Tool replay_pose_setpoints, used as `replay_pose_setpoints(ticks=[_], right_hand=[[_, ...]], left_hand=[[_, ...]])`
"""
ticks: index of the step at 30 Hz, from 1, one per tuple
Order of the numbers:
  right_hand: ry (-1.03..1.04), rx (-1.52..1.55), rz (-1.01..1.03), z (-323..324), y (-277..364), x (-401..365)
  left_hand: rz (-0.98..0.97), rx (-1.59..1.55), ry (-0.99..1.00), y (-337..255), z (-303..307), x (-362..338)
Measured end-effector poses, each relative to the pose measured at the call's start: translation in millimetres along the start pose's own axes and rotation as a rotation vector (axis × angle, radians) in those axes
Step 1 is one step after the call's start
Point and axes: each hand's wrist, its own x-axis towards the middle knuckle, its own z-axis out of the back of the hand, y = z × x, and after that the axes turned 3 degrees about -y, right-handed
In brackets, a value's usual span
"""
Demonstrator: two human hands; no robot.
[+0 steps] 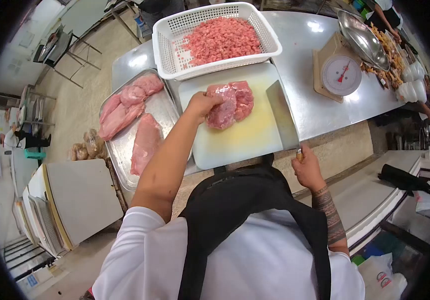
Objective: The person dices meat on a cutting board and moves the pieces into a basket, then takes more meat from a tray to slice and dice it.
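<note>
On a white cutting board (210, 151) lies a piece of raw meat (240, 107). My left hand (203, 105) grips its left edge, thumb and fingers closed on it. My right hand (309, 169) is wrapped round the wooden handle of a wide-bladed knife (282, 112) at the board's right side, the blade pointing away from me. Behind the board stands a white perforated basket (167, 50) of diced meat (227, 39). To the left, a metal tray (123, 159) holds large raw pieces (146, 142).
A dial scale (341, 75) with a metal pan (362, 40) stands on the steel table (300, 35) to the right. Farther right are yellowish food pieces and people's hands. Another person (22, 139) stands far left. Boards (82, 200) lean at lower left.
</note>
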Motion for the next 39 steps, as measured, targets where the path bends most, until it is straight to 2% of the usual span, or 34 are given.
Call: replay_pose_setpoints(ticks=[2, 5, 7, 9, 12, 15, 18, 19, 20, 22, 24, 27, 28, 31, 34, 37, 39], right_hand=[[0.053, 0.030, 0.035, 10.0, 6.2, 14.2], [0.179, 0.040, 0.068, 27.7, 9.5, 39.7], [0.275, 0.054, 0.074, 40.5, 15.2, 57.3], [0.381, 0.154, -0.022, 54.7, 31.9, 69.7], [0.516, 0.175, -0.057, 71.3, 29.4, 98.6], [0.579, 0.104, 0.093, 76.0, 25.4, 120.4], [0.616, -0.011, 0.107, 72.3, 27.4, 135.5], [0.605, -0.037, 0.187, 70.1, 21.2, 140.7], [0.590, -0.062, 0.264, 66.2, 10.0, 146.2], [0.587, -0.087, 0.310, 64.8, 4.8, 150.9], [0.613, -0.100, 0.249, 69.2, 6.4, 151.6], [0.623, -0.075, 0.192, 72.0, 12.7, 150.4], [0.618, -0.094, 0.201, 70.5, 11.1, 151.6], [0.594, -0.135, 0.216, 68.2, 4.4, 153.3], [0.585, -0.146, 0.191, 71.0, 3.2, 147.1], [0.596, -0.142, 0.130, 73.0, 0.3, 142.3], [0.595, -0.155, 0.093, 76.4, 1.1, 135.7]], left_hand=[[0.076, 0.026, -0.059, -10.2, -18.9, -23.9], [-0.139, -0.011, -0.045, 5.9, -47.0, -44.8], [-0.231, 0.086, -0.181, 22.7, -70.0, -49.0], [-0.338, 0.211, -0.312, 33.6, -92.3, -59.4], [-0.350, 0.530, -0.543, -23.4, -132.8, -124.6], [-0.576, 1.061, -0.733, -5.9, -146.7, -134.4], [-0.640, 0.843, -0.529, 25.5, -165.0, -145.8], [-0.667, 0.768, -0.459, 37.2, -169.4, -147.0], [-0.679, 0.878, -0.550, 52.0, -166.8, -147.3], [-0.643, 0.869, -0.710, 57.4, -153.2, -154.3], [-0.574, 0.846, -0.886, 67.1, -141.4, -164.2], [-0.436, 0.864, -0.836, 81.6, -135.7, -180.3], [-0.498, 0.851, -0.768, 83.5, -136.7, -180.7], [-0.515, 0.892, -0.714, 80.3, -146.7, -171.5], [-0.500, 0.913, -0.606, 77.4, -129.9, -153.6], [-0.639, 1.127, -0.599, 93.5, -90.5, -129.4], [-0.653, 1.242, -0.613, 87.7, -36.9, -123.1]])
